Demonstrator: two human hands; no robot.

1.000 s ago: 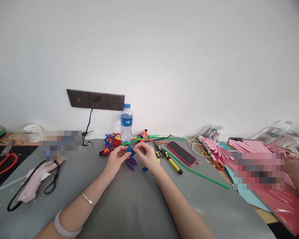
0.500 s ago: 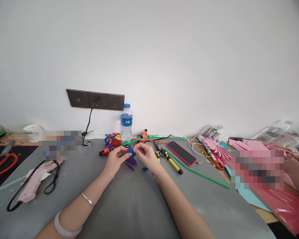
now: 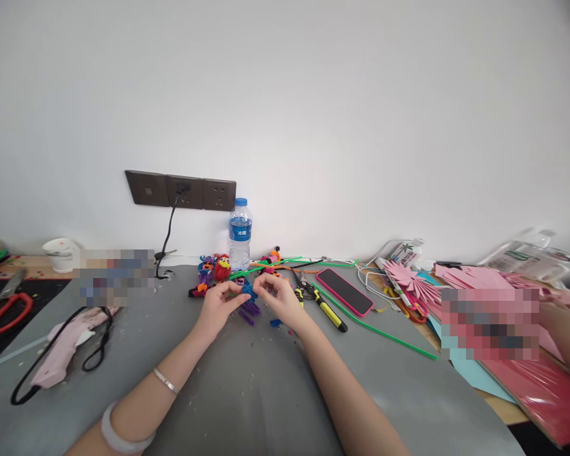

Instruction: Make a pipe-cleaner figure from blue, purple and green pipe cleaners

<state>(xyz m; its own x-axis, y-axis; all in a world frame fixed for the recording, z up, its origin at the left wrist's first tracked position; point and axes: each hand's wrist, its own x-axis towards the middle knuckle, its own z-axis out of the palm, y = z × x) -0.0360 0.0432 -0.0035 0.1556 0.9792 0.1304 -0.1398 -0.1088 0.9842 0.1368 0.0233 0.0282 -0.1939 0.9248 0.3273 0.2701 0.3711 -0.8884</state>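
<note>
Between my two hands is a small blue fuzzy pipe-cleaner piece (image 3: 249,291). My left hand (image 3: 221,309) pinches it from the left with thumb and forefinger. From the right, the fingertips of my right hand (image 3: 282,303) close on it too. Purple pipe cleaner (image 3: 247,318) shows just below; I cannot tell whether it is joined to the blue piece. A blue scrap (image 3: 276,323) lies on the grey mat (image 3: 247,392) under my right hand. Behind my hands stand a red fuzzy figure (image 3: 222,267) and a purple and blue one (image 3: 206,271).
Yellow-handled pliers (image 3: 330,310) and a phone (image 3: 344,291) lie to the right, beside a long green pipe cleaner (image 3: 389,339). A water bottle (image 3: 240,237) stands by the wall. At left lies a pink glue gun (image 3: 59,354). Another person's hand (image 3: 563,323) is among pink papers.
The whole view has shifted very slightly. Both hands keep their hold on the blue piece, with only small finger movement.
</note>
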